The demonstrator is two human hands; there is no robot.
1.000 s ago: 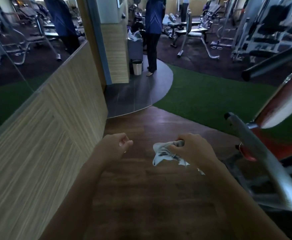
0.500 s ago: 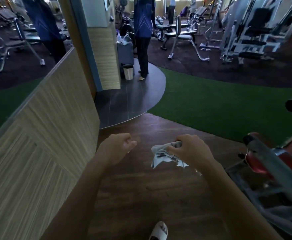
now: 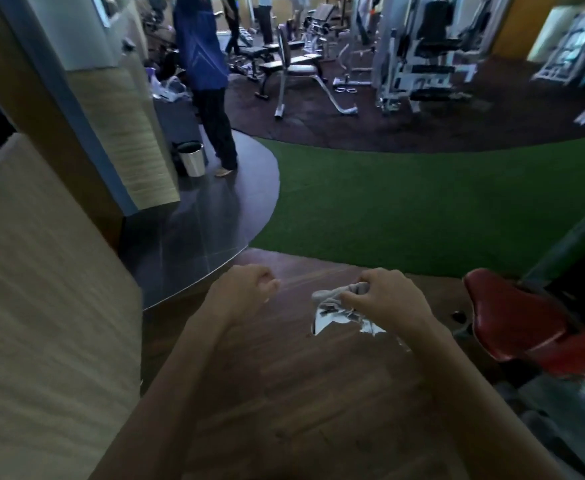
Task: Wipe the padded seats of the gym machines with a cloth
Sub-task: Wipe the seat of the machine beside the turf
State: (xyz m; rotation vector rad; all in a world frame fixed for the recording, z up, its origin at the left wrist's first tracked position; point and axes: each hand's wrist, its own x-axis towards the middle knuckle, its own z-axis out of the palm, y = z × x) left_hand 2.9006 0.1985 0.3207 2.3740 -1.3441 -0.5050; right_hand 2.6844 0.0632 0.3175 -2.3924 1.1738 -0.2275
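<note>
One silver metal bin [image 3: 191,159] is noted well left of the one red padded seat [image 3: 513,313]; contents not discernible. One crumpled white cloth [image 3: 332,308] is gripped in the right hand [image 3: 384,299], near the seat's left. The left hand [image 3: 246,289] is curled, nothing held.

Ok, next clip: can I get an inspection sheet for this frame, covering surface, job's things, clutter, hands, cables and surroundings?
Surface: wood floor under both hands; no wiping under way.
Job's things: cloth bunched in the right hand, hanging over the floor; red seat to its right, not touched by the cloth.
Clutter: metal bin by the pillar.
Hands: left hand has its fingers curled and holds nothing; right hand grips the cloth.
Cables: nothing seen.
Surroundings: person in blue standing by the bin; green turf ahead; bench and machines beyond; wood-panel wall on the left.
</note>
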